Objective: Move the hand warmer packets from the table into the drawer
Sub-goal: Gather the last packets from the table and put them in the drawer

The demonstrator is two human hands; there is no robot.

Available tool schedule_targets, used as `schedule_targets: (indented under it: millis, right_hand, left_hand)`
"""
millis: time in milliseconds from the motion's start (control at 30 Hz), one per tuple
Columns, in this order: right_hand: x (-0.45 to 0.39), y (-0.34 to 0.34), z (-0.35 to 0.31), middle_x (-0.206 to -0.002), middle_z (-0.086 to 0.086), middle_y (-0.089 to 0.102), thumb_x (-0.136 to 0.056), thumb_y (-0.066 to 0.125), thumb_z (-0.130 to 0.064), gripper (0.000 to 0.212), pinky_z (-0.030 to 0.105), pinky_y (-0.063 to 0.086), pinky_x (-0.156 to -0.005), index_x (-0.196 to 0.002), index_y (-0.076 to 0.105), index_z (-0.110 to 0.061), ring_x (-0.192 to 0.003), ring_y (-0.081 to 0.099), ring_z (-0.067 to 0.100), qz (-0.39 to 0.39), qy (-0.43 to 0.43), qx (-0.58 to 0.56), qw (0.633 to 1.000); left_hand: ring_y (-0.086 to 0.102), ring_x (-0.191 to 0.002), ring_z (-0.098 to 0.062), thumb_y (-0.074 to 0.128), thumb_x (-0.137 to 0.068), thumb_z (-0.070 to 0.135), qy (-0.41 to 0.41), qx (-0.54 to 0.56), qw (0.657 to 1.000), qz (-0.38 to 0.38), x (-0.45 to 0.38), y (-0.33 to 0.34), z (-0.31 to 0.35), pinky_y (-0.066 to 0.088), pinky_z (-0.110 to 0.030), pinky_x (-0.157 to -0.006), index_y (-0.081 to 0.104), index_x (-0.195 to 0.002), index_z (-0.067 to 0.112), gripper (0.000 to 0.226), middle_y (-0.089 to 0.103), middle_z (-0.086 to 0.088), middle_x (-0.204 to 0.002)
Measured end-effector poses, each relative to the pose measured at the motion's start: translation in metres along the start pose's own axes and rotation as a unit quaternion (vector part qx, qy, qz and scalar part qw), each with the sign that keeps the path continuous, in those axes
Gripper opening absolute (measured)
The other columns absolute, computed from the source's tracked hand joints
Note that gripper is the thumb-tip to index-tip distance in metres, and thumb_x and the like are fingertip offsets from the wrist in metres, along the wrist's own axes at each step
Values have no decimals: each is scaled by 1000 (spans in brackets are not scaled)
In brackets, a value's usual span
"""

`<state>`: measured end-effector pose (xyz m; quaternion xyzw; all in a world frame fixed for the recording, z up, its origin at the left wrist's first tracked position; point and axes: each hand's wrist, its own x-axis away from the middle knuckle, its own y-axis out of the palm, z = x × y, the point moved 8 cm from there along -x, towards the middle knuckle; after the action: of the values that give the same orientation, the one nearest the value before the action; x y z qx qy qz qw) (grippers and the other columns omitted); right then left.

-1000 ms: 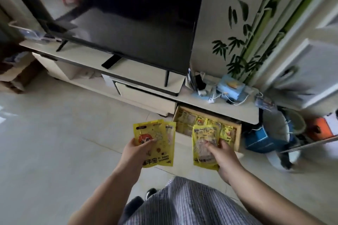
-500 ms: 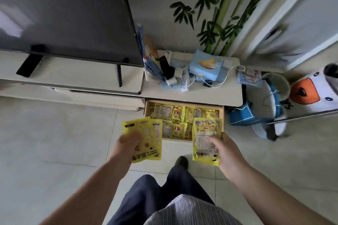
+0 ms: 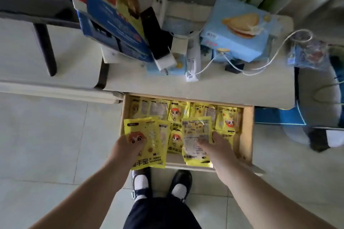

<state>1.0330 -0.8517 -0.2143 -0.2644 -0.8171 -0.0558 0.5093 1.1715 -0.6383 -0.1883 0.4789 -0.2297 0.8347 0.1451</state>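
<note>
Left hand (image 3: 128, 147) is closed on two flat yellow hand warmer packets (image 3: 149, 143) above the open wooden drawer's (image 3: 246, 135) front left corner. Right hand (image 3: 216, 145) grips another yellow packet stack (image 3: 195, 135) over the drawer's front edge. More packets (image 3: 178, 113) fill the drawer.

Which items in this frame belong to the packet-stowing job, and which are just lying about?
Job: yellow hand warmer packets in the left hand; yellow packets in the right hand; open wooden drawer already holding yellow packets.

Lying about: light blue biscuit box, white cable, black remote, blue carton.
</note>
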Motion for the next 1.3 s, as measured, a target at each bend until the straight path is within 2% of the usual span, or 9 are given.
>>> schedule_targets:
  millis: [100, 300, 400, 567, 800, 867, 1000, 1133, 1300]
  right_hand:
    - [-50, 15, 19, -103, 8, 68, -85, 65, -18, 11, 47, 50, -92, -93, 60, -22, -97, 63, 27, 16, -9, 11, 1000]
    - [-127, 47, 36, -114, 9, 63, -79, 72, -26, 48, 30, 44, -72, -120, 53, -9, -106, 60, 28, 29, -5, -2, 1000]
    - [-159, 61, 31, -134, 12, 52, -74, 76, -32, 73, 31, 43, -82, -134, 42, -7, -119, 53, 30, 61, -27, -6, 998]
    - [-185, 76, 16, -147, 11, 37, -82, 69, -33, 77, 29, 32, -86, -143, 29, -7, -131, 40, 29, 106, -67, 47, 991]
    - [-185, 77, 14, -125, 11, 54, -81, 70, -31, 68, 41, 49, -89, -135, 38, -5, -113, 55, 29, 191, -95, 61, 975]
    - [-182, 70, 15, -123, 10, 56, -80, 70, -29, 66, 35, 47, -79, -134, 40, -5, -108, 57, 28, 225, -99, 46, 968]
    - [-176, 63, 10, -131, 8, 51, -83, 69, -27, 70, 29, 41, -79, -141, 33, -9, -112, 54, 22, 247, -121, 59, 960]
    - [-168, 66, 6, -148, 6, 39, -82, 69, -28, 77, 26, 40, -95, -146, 27, -14, -123, 47, 15, 226, -155, 74, 959]
    - [-124, 67, 12, -142, -4, 45, -83, 66, -30, 68, 26, 33, -106, -143, 33, -24, -131, 41, 11, 168, -171, 77, 968]
  left_hand:
    - [67, -91, -38, 61, -86, 9, -9, -8, 1000, 1, -52, 7, -21, 53, -57, -86, 64, -85, 19, 11, 71, -15, -93]
    - [68, -92, -34, 71, -78, 17, 3, -2, 1000, 10, -137, 14, -31, 54, -59, -81, 61, -107, 15, 31, 69, -16, -103]
    - [68, -91, -30, 76, -75, 24, 15, -21, 1000, 8, -171, 20, -31, 55, -56, -80, 59, -110, 18, 40, 70, -9, -102]
    - [65, -95, -22, 78, -72, 29, 84, -98, 990, 56, -200, 27, -20, 55, -39, -84, 55, -126, 20, 60, 66, 0, -109]
    - [63, -92, -19, 72, -80, 29, 116, -64, 980, 151, -203, 14, -20, 47, -25, -62, 53, -120, 18, 46, 64, 3, -108]
    - [65, -92, -18, 71, -81, 27, 130, -58, 976, 167, -203, 10, -18, 46, -20, -57, 54, -122, 19, 45, 66, 3, -109]
    - [62, -105, -18, 69, -82, 24, 153, -72, 973, 157, -201, 14, -13, 53, -30, -78, 45, -135, 22, 58, 62, 3, -121]
    - [44, -130, -16, 71, -81, 29, 170, -124, 969, 132, -189, 16, -14, 40, -35, -107, 22, -149, 26, 84, 42, 4, -145]
    - [51, -124, -13, 76, -74, 31, 148, -83, 983, 72, -155, 6, -50, 47, -39, -100, 29, -142, 35, 83, 49, 12, -137]
